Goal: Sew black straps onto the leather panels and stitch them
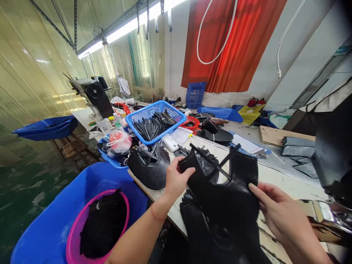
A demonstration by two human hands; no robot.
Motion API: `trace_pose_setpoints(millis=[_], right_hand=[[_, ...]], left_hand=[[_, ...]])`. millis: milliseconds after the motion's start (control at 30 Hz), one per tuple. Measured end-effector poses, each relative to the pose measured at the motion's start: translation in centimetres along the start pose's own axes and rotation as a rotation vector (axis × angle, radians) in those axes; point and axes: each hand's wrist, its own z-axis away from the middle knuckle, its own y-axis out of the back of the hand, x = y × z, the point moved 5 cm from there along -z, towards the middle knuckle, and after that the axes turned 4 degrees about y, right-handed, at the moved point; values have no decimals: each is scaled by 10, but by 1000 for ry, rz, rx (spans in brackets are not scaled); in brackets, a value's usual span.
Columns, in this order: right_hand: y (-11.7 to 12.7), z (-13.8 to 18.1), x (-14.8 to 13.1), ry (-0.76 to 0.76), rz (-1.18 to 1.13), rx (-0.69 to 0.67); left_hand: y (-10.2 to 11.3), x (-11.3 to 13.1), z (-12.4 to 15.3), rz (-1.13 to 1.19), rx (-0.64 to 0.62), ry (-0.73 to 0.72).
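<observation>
My left hand [175, 180] pinches the left edge of a black leather shoe-upper piece [225, 187] with thin straps, held over the worktable [277, 176]. The fingers of my right hand [277, 212] are closed on the same piece at its right edge. Under it lies a stack of similar black leather pieces [198, 220]. To the left of my left hand, a rounded pile of black pieces [150, 167] rests on the table's corner.
A blue mesh basket [154, 112] holds several black strips. A large blue tub [55, 227] below left contains a pink basin [75, 234] of black material. A sewing machine [92, 91] stands at the back left, grey pieces [298, 146] at the right, and a dark machine [334, 154] at the right edge.
</observation>
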Motion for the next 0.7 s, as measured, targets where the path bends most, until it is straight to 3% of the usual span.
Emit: trace_pose_setpoints(millis=[100,233,367,500,600,700], right_hand=[[-26,-29,-1,-39,-68,-5],[-52,-64,5,24,2,-38],[-58,-73,10,91,202,-52],[-23,-23,19,160,411,-160],[20,38,39,202,745,-256],[53,84,64,150,854,-261]], left_hand=[[-3,7,-39,-102,16,-77],[-9,6,-81,-230,34,-106],[-11,8,-88,-428,68,-145],[-4,-7,-30,-586,-61,-174],[6,-37,37,-758,-214,-136],[17,-66,83,-908,-239,-29]])
